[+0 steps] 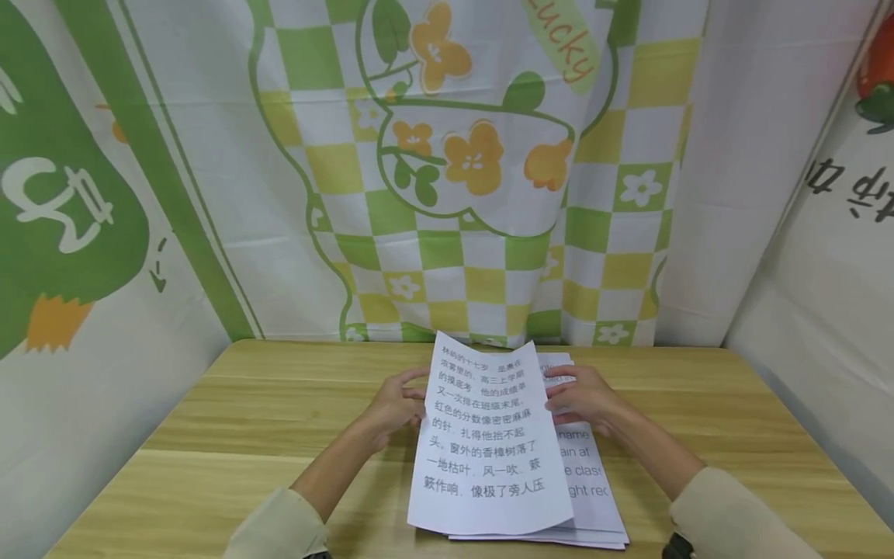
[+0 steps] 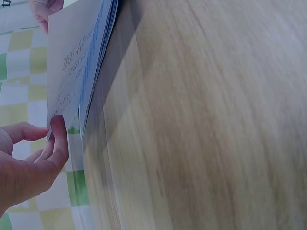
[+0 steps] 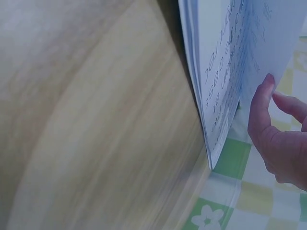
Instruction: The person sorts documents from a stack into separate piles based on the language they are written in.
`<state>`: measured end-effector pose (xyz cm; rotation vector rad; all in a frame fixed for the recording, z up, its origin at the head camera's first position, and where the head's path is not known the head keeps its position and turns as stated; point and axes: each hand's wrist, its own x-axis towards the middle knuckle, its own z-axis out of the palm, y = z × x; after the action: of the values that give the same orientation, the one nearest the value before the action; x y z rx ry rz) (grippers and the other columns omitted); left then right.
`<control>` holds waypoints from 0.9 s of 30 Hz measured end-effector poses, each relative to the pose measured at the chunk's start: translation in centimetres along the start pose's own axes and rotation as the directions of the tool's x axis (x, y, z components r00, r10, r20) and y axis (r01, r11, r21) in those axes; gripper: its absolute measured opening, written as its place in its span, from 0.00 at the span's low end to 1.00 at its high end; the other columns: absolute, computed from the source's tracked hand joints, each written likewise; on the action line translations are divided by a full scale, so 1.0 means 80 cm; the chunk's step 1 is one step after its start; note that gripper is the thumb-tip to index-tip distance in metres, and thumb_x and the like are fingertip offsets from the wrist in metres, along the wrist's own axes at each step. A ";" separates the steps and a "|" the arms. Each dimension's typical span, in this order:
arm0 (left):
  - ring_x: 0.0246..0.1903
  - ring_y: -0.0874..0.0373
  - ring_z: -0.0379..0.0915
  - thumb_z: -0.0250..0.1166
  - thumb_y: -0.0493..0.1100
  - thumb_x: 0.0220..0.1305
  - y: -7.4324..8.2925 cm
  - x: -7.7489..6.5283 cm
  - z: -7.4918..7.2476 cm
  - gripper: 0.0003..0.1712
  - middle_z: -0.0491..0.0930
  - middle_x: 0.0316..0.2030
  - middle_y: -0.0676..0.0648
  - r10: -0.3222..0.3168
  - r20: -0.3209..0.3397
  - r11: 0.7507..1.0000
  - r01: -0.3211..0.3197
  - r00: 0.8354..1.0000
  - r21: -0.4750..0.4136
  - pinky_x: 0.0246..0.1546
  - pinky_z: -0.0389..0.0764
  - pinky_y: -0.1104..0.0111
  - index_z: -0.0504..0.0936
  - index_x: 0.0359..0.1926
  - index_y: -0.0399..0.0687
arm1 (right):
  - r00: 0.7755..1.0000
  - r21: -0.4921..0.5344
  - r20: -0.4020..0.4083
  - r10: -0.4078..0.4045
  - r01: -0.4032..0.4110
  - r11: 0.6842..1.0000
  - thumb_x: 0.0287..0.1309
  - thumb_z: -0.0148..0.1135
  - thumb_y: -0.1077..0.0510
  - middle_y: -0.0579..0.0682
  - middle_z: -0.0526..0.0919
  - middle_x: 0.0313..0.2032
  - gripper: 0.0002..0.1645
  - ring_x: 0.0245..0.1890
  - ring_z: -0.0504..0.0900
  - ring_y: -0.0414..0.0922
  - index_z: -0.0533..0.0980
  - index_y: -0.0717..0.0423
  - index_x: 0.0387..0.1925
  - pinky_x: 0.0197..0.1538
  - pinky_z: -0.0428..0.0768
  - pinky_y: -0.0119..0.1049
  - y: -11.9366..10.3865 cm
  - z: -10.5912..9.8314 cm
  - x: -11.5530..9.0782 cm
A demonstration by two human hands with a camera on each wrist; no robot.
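Note:
A white sheet of paper [image 1: 485, 442] printed with Chinese characters is lifted at its far end, bowed between both hands; its near end lies over a paper stack [image 1: 592, 497]. My left hand [image 1: 398, 405] pinches its left edge, and in the left wrist view the thumb and a fingertip [image 2: 58, 122] meet at that edge. The right hand [image 1: 583, 400] holds the opposite edge. In the right wrist view its finger and thumb [image 3: 288, 103] close on the sheet's margin. English print shows on the stack [image 3: 216, 72], which is partly covered by the lifted sheet.
Under the papers is a wood-grain table [image 1: 230, 442]. A checked green, yellow and white curtain [image 1: 447, 264] hangs at its back edge. Printed cloth walls [image 1: 188, 303] stand at left and right.

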<state>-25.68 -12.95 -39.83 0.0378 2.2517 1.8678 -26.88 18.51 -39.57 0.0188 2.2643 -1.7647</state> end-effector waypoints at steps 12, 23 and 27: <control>0.25 0.57 0.71 0.54 0.18 0.56 -0.009 0.001 -0.013 0.42 0.82 0.40 0.37 -0.019 -0.055 1.000 0.021 0.998 0.023 0.25 0.74 0.72 0.66 0.74 0.35 | 1.000 -0.024 -0.009 0.002 -0.002 1.000 0.54 0.61 0.80 0.70 0.79 0.54 0.41 0.39 0.87 0.52 0.65 0.71 0.72 0.38 0.91 0.45 0.001 0.014 0.006; 0.28 0.56 0.73 0.55 0.20 0.57 -0.017 -0.003 -0.036 0.40 0.81 0.41 0.38 -0.007 -0.101 0.999 0.011 0.995 0.045 0.26 0.73 0.72 0.66 0.74 0.34 | 0.998 0.010 0.041 -0.052 0.052 0.999 0.54 0.61 0.80 0.70 0.80 0.50 0.41 0.35 0.86 0.49 0.63 0.74 0.71 0.37 0.91 0.45 -0.005 0.036 0.010; 0.29 0.56 0.74 0.55 0.20 0.58 -0.017 -0.006 -0.044 0.40 0.81 0.42 0.38 -0.020 -0.120 0.998 0.027 0.993 0.053 0.26 0.73 0.72 0.67 0.74 0.35 | 0.998 0.017 0.045 -0.052 0.051 0.999 0.54 0.62 0.80 0.68 0.80 0.48 0.40 0.35 0.85 0.49 0.64 0.74 0.70 0.38 0.91 0.44 -0.006 0.044 0.014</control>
<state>-25.68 -16.69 -40.52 -0.0940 2.3706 1.8423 -27.33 14.87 -40.12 -0.0767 2.2383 -1.7894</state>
